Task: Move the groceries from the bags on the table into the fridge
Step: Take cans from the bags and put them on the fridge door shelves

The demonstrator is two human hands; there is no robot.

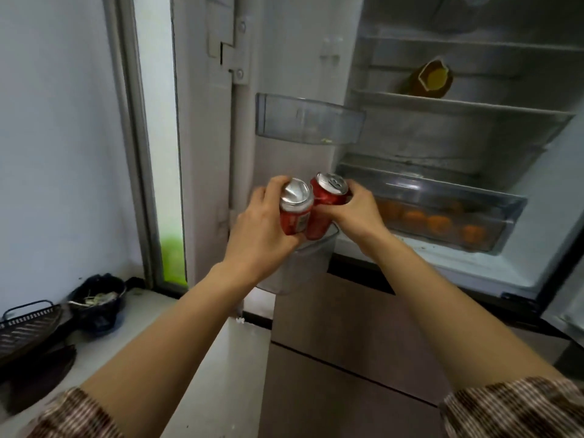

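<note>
Two red soda cans with silver tops are side by side in front of the open fridge. My left hand (259,229) grips the left can (295,210). My right hand (357,213) grips the right can (327,200). Both cans are tilted and touch each other just above the lower clear door bin (313,257) on the inside of the fridge door. An upper clear door bin (308,123) hangs empty above them.
Inside the fridge a crisper drawer (442,213) holds several oranges, and a bottle with yellow liquid (429,79) lies on a shelf. On the floor at left stand a dark bin (98,298) and a black basket (25,330). Closed brown drawers (331,358) sit below.
</note>
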